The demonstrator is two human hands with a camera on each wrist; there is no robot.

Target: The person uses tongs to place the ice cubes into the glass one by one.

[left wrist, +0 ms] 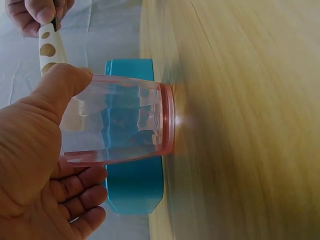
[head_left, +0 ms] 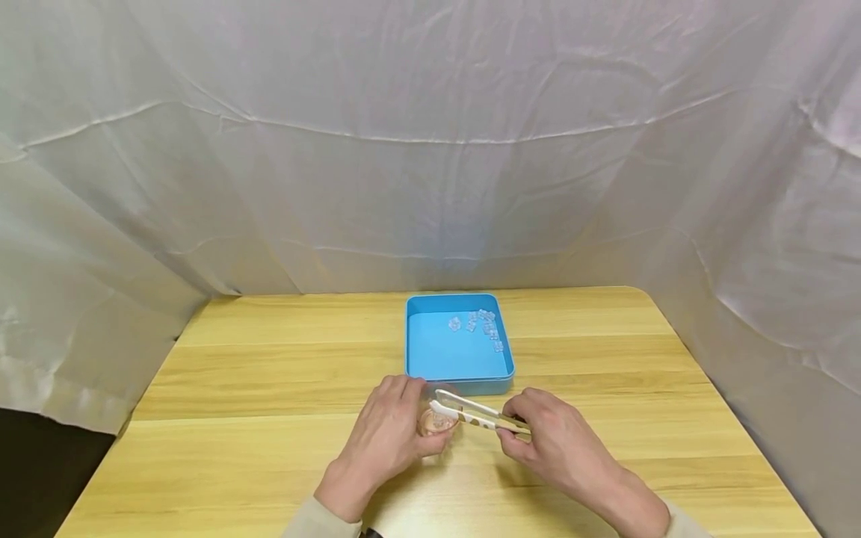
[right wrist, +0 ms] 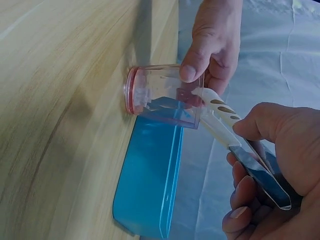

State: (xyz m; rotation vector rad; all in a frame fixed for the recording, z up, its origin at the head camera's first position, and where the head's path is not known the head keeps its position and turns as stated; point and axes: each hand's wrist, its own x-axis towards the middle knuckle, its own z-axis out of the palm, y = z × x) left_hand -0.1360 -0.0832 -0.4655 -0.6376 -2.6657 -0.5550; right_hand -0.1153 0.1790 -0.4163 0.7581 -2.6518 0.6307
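While tongs (right wrist: 220, 130) reach in, fingers (left wrist: 93, 176) flank the cup (left wrist: 125, 117).

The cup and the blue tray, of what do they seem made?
The cup looks like glossy clear plastic, or possibly glass: the blue tray shows through it. The tray seems smooth plastic, given its even colour and soft sheen; painted metal is possible.

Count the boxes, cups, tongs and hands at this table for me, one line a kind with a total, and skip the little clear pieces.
Boxes: 1, the blue box
Cups: 1, the pink-tinted clear cup
Tongs: 1 pair, the white-tipped tongs
Hands: 2, the left hand and the right hand
Total: 5
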